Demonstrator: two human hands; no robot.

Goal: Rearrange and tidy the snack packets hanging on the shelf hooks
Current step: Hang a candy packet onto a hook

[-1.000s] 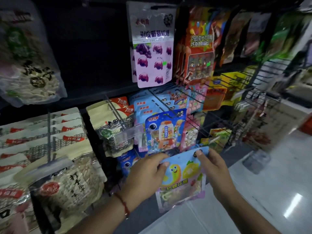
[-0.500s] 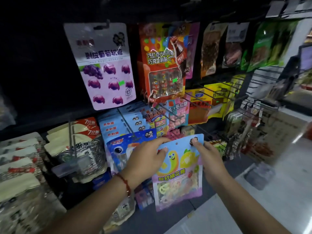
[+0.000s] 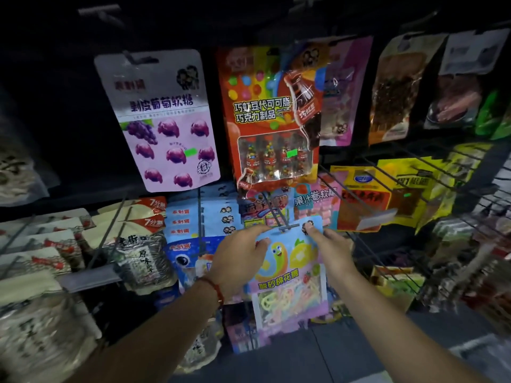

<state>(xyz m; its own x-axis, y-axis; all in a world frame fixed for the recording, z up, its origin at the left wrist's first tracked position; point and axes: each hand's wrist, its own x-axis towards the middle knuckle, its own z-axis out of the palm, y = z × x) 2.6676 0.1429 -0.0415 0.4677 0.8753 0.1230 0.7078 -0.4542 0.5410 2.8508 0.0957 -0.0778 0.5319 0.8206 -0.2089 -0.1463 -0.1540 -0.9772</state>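
In the head view, a flat light-blue plastic packet of sour candy with a cartoon yellow-green face and a clear window at the bottom [image 3: 290, 272] is held up in front of the lower row of hanging snacks, its top edge level with the tip of a dark double-wire shelf hook [image 3: 279, 219]. The left hand [image 3: 235, 264] is curled on the packet's upper left corner, thumb on the front face and fingers along the top edge; the right hand [image 3: 331, 244] pinches the upper right corner, thumb beside the printed logo. Both grips are closed on the packet and nothing else is held. Whether the hang hole is already over the hook tip cannot be told.

The packet is judged to be light and limp: thin glossy film that will crease, sag and slide between dry fingers, with loose soft candy settled low, so the lower half will swing. The stiffer sealed header at the top is the best place to be gripped, one hand either side of the hole, as is done now, so that the hole is kept taut and square to the wire.

Behind and above, a lilac grape-gummy pouch [image 3: 163, 120] and a red chocolate-bean pack [image 3: 265, 117] are seen hanging, with pale-blue packets [image 3: 199, 219] stacked on the neighbouring hook to the left.
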